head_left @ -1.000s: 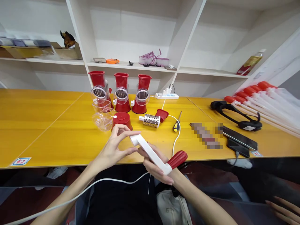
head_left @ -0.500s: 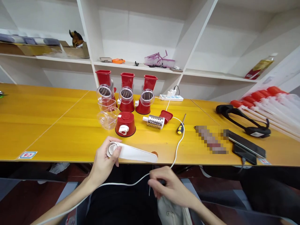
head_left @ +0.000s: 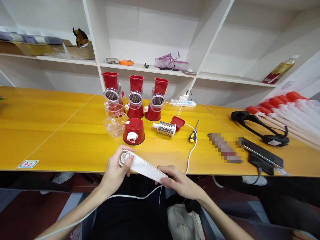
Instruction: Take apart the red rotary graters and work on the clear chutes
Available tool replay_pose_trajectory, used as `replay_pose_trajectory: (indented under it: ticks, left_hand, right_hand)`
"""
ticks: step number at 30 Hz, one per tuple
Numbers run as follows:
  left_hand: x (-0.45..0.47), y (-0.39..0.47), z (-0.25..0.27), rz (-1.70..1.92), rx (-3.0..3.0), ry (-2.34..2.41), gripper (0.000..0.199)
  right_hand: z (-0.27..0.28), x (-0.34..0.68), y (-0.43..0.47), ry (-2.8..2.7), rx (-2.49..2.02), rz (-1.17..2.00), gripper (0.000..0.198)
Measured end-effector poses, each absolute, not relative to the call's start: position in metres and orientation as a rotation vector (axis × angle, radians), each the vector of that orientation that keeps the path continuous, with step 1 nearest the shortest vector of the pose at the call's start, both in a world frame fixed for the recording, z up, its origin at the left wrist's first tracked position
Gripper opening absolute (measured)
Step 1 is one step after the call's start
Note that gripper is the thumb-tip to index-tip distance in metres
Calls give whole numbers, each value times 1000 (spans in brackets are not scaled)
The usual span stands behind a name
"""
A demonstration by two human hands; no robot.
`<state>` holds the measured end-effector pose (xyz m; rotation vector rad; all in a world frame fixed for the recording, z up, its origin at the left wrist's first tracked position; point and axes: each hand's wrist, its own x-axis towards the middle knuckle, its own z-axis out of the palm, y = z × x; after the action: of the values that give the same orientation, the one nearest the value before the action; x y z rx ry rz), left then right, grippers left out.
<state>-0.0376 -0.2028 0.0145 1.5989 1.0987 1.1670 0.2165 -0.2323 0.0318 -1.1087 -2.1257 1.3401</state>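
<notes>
A white crank handle (head_left: 146, 169) is held between both hands at the table's front edge. My left hand (head_left: 115, 168) is closed on its round socket end, thumb on top. My right hand (head_left: 178, 181) grips the other end, its fingers covering the tip. Beyond them stands a red grater base (head_left: 134, 131) with a white knob, and beside it a clear plastic housing (head_left: 115, 125). A metal grating drum (head_left: 165, 129) lies to the right, touching or close to a red pusher (head_left: 178, 123).
Three assembled red rotary graters (head_left: 135, 100) stand at the back. A screwdriver (head_left: 193, 135) and a white cable (head_left: 191, 155) lie right of the drum. Farther right are phones (head_left: 262, 153), a black headset (head_left: 260, 130) and several red-capped clear tubes (head_left: 287, 106). A power strip (head_left: 183, 103) sits behind.
My right hand has come up from below the table edge and taken hold of the handle's far end, whose orange-brown knob is now hidden. My left hand has shifted slightly right; the handle tilts more.
</notes>
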Motion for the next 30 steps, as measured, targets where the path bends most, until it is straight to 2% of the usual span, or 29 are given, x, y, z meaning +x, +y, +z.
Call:
replay_pose_trajectory:
  ticks: [5, 9, 16, 18, 21, 25, 28, 30]
  left_hand:
    - [-42, -200, 34, 1196, 1923, 1162, 39]
    - [-43, -192, 44, 1124, 2169, 942, 43]
    - [-39, -168, 61, 1098, 2131, 706, 26]
    - [-40, -164, 68, 1004, 2158, 699, 31]
    - [-38, -161, 73, 835, 2190, 742, 50]
    - [-28, -162, 61, 883, 2133, 801, 38]
    - [-20, -165, 48, 966, 2000, 891, 40]
    - [-15, -166, 41, 1011, 1904, 957, 43]
  right_hand:
    - [30, 220, -233, -1952, -1106, 1375, 80]
    - [26, 224, -226, -1798, -1050, 1522, 79]
    - [26, 233, -211, -1565, -1052, 1600, 69]
    - [28, 237, -208, -1559, -1061, 1593, 68]
    - [28, 241, -202, -1585, -1058, 1607, 68]
    - [27, 247, -188, -1673, -1048, 1626, 68]
    - [37, 253, -179, -1776, -1096, 1592, 69]
    - [51, 252, -176, -1843, -1149, 1377, 63]
